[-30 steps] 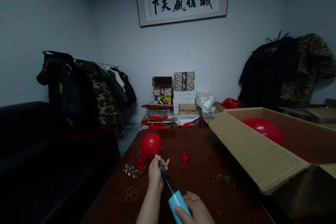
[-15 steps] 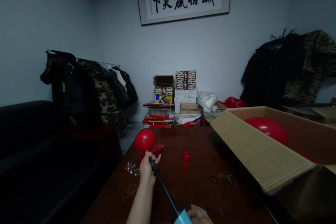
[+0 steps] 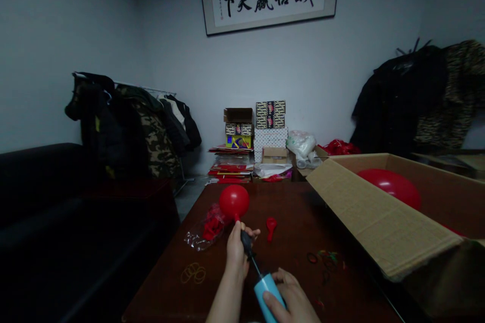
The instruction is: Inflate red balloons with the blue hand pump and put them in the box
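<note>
My left hand (image 3: 235,253) is closed around the black nozzle end of a hand pump, pinching the neck of a small, partly inflated red balloon (image 3: 234,201) that stands above my fingers. My right hand (image 3: 293,300) grips the light blue pump barrel (image 3: 267,297) near the bottom edge of the view. The thin black rod (image 3: 254,261) runs between the two hands and is mostly pushed in.
On the dark wooden table (image 3: 288,227) lie a clear bag of red balloons (image 3: 207,229), one limp red balloon (image 3: 271,225), yellow rubber bands (image 3: 193,273) and coloured bands (image 3: 323,258). An open cardboard box (image 3: 382,217) at right holds an inflated red balloon (image 3: 392,186). A dark sofa (image 3: 45,197) stands left.
The pump rod was pulled out half a second ago and is now pushed back in. The balloon is slightly larger and has shifted to the right with my left hand.
</note>
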Demonstrator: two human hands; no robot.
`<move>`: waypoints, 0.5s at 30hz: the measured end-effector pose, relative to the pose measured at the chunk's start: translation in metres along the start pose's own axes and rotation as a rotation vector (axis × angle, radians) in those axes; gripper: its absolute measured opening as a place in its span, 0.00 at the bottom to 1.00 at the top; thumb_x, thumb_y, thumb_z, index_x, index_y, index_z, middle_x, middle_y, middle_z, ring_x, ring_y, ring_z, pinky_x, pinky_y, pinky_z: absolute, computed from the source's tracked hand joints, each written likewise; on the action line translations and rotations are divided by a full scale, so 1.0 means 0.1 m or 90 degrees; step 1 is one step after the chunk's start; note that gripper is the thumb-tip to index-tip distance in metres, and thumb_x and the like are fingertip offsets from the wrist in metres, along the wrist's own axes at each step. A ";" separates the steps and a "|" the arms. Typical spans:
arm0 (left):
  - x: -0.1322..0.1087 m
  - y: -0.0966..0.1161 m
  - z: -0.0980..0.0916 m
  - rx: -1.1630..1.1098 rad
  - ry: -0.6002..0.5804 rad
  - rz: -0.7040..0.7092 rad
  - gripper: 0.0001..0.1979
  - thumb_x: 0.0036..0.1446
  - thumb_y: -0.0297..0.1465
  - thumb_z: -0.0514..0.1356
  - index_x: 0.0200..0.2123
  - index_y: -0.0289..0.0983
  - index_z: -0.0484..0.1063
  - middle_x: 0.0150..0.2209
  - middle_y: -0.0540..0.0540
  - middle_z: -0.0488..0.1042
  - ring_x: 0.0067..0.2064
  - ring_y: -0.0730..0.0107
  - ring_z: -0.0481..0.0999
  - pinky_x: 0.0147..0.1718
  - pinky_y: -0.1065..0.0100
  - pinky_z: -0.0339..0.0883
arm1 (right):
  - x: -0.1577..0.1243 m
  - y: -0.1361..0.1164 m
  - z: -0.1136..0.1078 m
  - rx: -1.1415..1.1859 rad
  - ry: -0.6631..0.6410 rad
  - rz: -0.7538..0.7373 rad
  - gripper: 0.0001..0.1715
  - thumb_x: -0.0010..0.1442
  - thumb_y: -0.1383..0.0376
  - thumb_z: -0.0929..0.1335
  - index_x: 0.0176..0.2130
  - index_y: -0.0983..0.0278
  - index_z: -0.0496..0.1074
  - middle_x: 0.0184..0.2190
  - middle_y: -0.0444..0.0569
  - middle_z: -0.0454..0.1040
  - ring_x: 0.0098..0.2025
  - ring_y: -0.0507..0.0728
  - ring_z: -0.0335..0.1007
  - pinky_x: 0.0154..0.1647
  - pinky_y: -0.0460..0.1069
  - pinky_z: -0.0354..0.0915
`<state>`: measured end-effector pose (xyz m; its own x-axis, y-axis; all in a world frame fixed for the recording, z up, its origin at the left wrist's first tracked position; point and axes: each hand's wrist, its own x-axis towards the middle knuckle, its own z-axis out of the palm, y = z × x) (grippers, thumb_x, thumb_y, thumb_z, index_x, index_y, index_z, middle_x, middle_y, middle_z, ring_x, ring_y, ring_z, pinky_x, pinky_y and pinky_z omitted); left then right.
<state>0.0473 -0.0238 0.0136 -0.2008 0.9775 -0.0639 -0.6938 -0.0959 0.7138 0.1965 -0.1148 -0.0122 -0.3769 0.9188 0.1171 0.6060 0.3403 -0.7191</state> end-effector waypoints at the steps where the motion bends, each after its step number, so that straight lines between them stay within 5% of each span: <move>1: -0.03 -0.04 0.03 0.008 -0.006 -0.006 0.17 0.49 0.41 0.64 0.24 0.37 0.61 0.18 0.52 0.68 0.28 0.63 0.78 0.35 0.63 0.69 | 0.02 -0.03 -0.02 0.005 0.011 0.015 0.32 0.62 0.46 0.57 0.43 0.66 0.76 0.50 0.56 0.70 0.59 0.65 0.57 0.62 0.57 0.48; 8: -0.12 -0.14 0.09 0.033 -0.012 -0.048 0.18 0.49 0.44 0.64 0.26 0.37 0.61 0.19 0.52 0.69 0.24 0.65 0.76 0.28 0.65 0.70 | 0.14 -0.06 -0.05 0.038 0.043 0.038 0.31 0.63 0.46 0.57 0.40 0.65 0.76 0.48 0.54 0.71 0.57 0.63 0.59 0.60 0.55 0.50; 15: -0.11 -0.04 0.03 0.075 0.023 -0.052 0.16 0.51 0.42 0.62 0.29 0.38 0.61 0.20 0.52 0.70 0.27 0.60 0.79 0.19 0.68 0.70 | 0.14 0.13 0.26 -0.011 0.075 0.070 0.37 0.61 0.42 0.57 0.50 0.68 0.71 0.52 0.59 0.70 0.58 0.65 0.60 0.60 0.54 0.52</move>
<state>0.0540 -0.0341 0.0137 -0.1730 0.9736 -0.1488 -0.6235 0.0087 0.7818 0.1807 -0.1030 -0.0382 -0.2227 0.9677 0.1186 0.6519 0.2383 -0.7199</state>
